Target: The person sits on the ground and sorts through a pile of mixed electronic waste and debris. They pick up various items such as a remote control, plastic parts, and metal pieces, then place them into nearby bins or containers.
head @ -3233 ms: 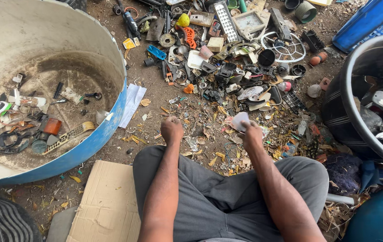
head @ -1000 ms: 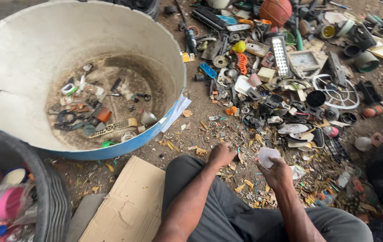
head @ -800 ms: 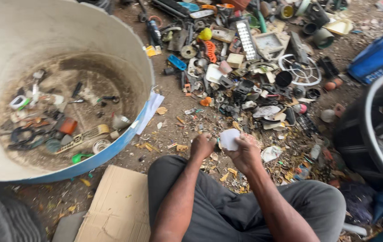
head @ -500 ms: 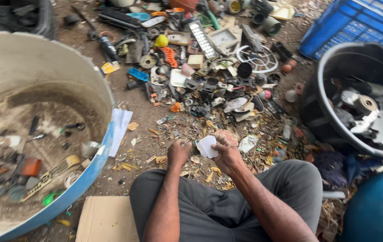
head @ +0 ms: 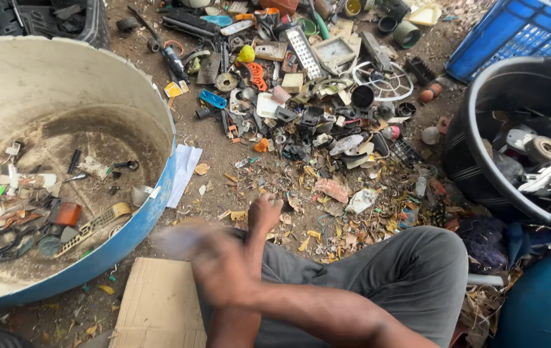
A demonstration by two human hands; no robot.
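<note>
I sit on the dirt in grey trousers (head: 378, 277). My right hand (head: 221, 264) is motion-blurred, crossed over to the left above my knee, and seems shut on a pale scrap piece (head: 175, 238) that shows only as a smear. My left hand (head: 264, 212) rests on the ground in front of my knee, fingers curled, nothing visible in it. A big cut-open basin (head: 163, 183), blue outside and white inside, lies just left of the right hand with several scrap bits on its bottom.
A spread of mixed plastic and metal scrap (head: 314, 96) covers the ground ahead. A black tub (head: 475, 129) with parts stands at right, a blue crate (head: 514, 32) behind it. Flat cardboard (head: 159, 309) lies by my left knee, a blue drum (head: 533, 303) at lower right.
My right hand, which held the pale piece in front of me beside the left hand, has swung fast to the left toward the basin. The view shifted slightly.
</note>
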